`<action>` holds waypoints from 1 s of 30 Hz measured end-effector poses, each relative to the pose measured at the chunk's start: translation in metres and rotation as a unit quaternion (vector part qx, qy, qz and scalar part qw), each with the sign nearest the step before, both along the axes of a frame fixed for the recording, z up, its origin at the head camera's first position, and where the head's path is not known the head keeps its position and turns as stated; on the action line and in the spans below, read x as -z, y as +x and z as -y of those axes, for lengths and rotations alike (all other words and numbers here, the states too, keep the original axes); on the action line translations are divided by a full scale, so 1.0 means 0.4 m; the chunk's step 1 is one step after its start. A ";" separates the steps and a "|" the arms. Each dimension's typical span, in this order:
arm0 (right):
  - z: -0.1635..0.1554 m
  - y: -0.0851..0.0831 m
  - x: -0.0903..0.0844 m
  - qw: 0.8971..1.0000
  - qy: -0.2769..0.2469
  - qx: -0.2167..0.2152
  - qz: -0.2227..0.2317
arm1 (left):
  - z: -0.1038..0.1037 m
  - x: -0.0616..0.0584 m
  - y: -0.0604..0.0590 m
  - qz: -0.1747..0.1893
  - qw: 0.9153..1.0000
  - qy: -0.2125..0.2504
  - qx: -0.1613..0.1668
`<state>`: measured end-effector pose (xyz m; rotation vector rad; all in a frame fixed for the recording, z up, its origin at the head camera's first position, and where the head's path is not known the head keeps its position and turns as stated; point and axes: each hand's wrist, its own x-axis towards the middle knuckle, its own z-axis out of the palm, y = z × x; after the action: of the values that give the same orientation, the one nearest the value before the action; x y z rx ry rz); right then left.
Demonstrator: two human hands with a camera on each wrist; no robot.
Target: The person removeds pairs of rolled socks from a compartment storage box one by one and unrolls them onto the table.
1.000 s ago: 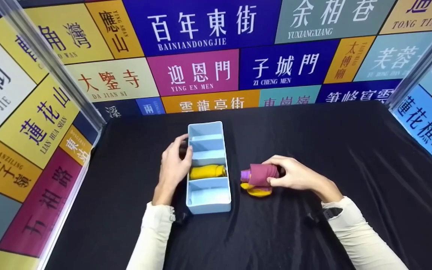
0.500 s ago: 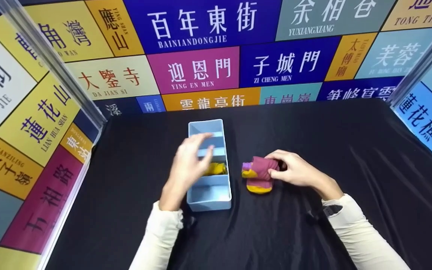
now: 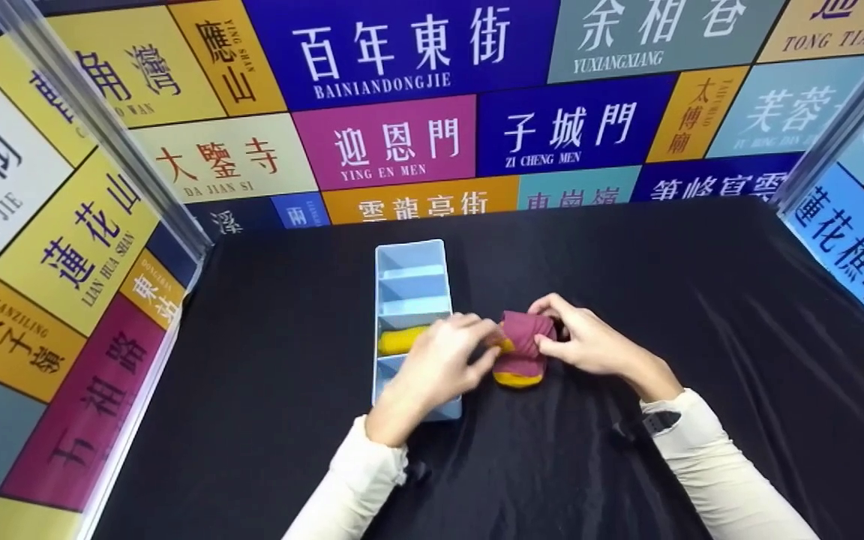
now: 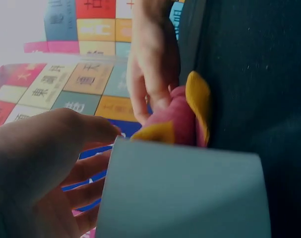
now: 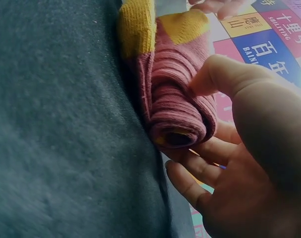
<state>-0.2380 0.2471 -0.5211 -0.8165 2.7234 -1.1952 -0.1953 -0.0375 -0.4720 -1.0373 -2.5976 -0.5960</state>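
A pair of maroon socks with yellow ends lies part rolled on the black cloth, right of a light blue divided box. My right hand grips the rolled part, thumb on top and fingers beneath, as the right wrist view shows. One yellow sock end hangs along the cloth beside the roll. My left hand hovers over the box's right side, slightly blurred, fingertips right at the left end of the socks. In the left wrist view its fingers are loosely bent with nothing between them.
A rolled yellow sock-like bundle sits in one compartment of the box, partly hidden by my left hand. The black cloth covers the table. Behind stands a wall of coloured sign panels.
My left hand has left the box's left side and crossed over it to the socks. The right hand has stayed about in place, turning the roll so more yellow and maroon show.
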 end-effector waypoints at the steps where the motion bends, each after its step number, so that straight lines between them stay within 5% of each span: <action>1: 0.000 0.001 0.000 1.000 0.001 0.003 -0.002 | -0.009 0.001 0.003 0.003 1.000 -0.010 0.004; 15: 0.009 0.005 0.011 1.000 0.008 0.022 -0.010 | -0.118 0.032 0.045 0.082 0.981 -0.173 0.019; 24: 0.010 -0.007 0.006 0.996 -0.067 0.039 -0.054 | -0.140 0.046 0.068 0.045 0.976 -0.214 -0.008; 30: 0.018 -0.007 0.010 0.994 -0.056 0.039 -0.082 | -0.135 0.051 0.069 0.037 0.978 -0.207 -0.005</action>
<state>-0.2408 0.2400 -0.5250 -0.8639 2.8654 -1.3648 -0.1675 0.0167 -0.4923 -1.1350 -2.8622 -0.0854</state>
